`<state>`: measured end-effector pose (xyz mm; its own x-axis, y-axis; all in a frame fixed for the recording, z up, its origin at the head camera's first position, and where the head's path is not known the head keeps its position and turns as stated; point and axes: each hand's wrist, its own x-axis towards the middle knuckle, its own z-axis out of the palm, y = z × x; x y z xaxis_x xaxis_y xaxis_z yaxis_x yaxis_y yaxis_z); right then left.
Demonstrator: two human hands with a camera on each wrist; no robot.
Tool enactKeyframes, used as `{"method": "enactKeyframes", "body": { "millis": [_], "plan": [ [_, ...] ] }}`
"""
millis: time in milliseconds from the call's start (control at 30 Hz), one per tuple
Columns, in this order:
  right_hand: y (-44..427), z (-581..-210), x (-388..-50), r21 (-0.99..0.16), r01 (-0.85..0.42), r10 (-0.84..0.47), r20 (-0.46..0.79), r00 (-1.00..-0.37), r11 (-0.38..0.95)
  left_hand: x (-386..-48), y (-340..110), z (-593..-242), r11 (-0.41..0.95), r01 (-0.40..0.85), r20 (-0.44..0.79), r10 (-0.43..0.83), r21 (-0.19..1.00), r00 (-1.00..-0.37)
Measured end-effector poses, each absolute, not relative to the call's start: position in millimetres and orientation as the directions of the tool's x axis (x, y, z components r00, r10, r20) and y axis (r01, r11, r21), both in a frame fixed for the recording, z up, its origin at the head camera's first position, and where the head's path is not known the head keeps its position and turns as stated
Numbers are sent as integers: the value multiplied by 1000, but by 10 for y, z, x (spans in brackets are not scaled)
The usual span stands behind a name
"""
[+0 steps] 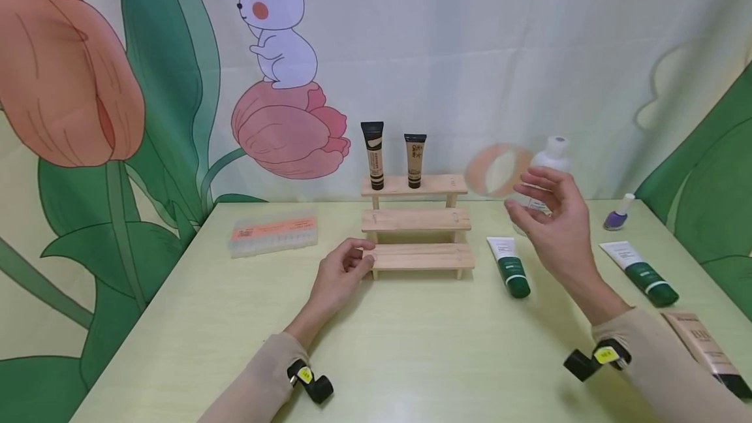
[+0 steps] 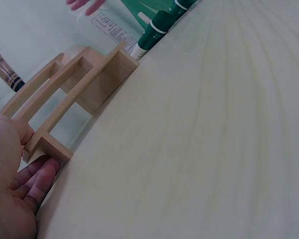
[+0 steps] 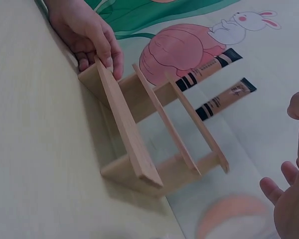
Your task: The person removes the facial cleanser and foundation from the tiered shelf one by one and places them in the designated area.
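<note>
Head view: white-capped bottle (image 1: 551,160) stands upright behind the nearer right hand (image 1: 555,220), empty, thumb and fingers parted; left hand (image 1: 343,271) grips left end of three-tier wooden stand (image 1: 418,219).

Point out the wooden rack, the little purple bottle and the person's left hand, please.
Wooden rack (image 1: 418,219): head view, on the middle step.
Purple bottle (image 1: 615,220): head view, on its purple body.
Left hand (image 1: 339,271): head view, near the thumb's base.

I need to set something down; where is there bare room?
The table is bare in front of the wooden rack and clear case, as are the rack's two lower steps. Crowded: the right side, with tubes, bottle, nail polish and the right hand.
</note>
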<state>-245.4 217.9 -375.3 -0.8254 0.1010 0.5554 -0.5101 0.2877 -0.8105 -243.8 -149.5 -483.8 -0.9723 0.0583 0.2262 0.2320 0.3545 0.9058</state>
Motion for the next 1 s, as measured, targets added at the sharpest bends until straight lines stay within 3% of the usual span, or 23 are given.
{"method": "enactKeyframes", "body": {
  "millis": [367,733,1000],
  "plan": [
    [1584,-3729,-2940,-836,-537,19,543,-840,115,-2448,-1506,-4844,342,233,227,58,910,-972],
    [1238,-3740,-3293,-850,-524,-19,523,-852,53,-2439,-1499,-4830,333,247,238,70,910,-969],
    [1019,-3682,-3414,-855,-511,-71,507,-859,87,-2438,-1502,-4837,333,240,233,62,912,-971]
  ]
}}
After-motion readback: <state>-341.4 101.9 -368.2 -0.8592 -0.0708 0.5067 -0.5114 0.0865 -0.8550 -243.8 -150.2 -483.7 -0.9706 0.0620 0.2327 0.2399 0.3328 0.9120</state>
